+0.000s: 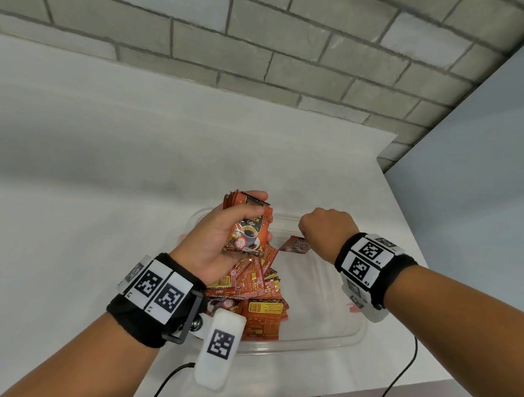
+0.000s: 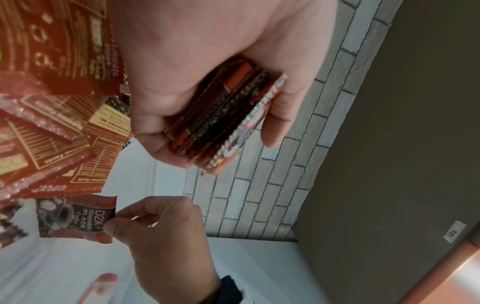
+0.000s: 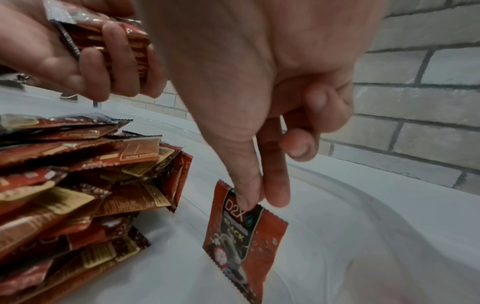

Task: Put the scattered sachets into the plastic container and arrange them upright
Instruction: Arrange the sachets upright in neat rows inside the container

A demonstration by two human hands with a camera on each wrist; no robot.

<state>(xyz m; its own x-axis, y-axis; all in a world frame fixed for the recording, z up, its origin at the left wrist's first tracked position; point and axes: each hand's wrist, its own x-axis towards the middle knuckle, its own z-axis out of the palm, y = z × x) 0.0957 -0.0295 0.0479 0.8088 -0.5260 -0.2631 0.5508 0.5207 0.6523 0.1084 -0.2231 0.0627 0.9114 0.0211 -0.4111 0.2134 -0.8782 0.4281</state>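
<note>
A clear plastic container (image 1: 321, 339) sits on the white table, with a heap of red coffee sachets (image 1: 258, 293) lying loose in its left half. My left hand (image 1: 219, 235) grips a stack of sachets (image 1: 250, 225) above the heap; the wrist view shows the stack's edges (image 2: 223, 119) between thumb and fingers. My right hand (image 1: 324, 232) pinches the top corner of a single sachet (image 3: 244, 238) between thumb and forefinger. That single sachet (image 1: 294, 245) hangs upright over the container's bare floor, right of the heap (image 3: 78, 185).
The white table (image 1: 81, 182) stretches wide to the left and ends at a grey brick wall (image 1: 268, 40). A blue-grey panel (image 1: 493, 187) stands on the right. Black cables (image 1: 396, 390) trail off the table's front edge near my wrists.
</note>
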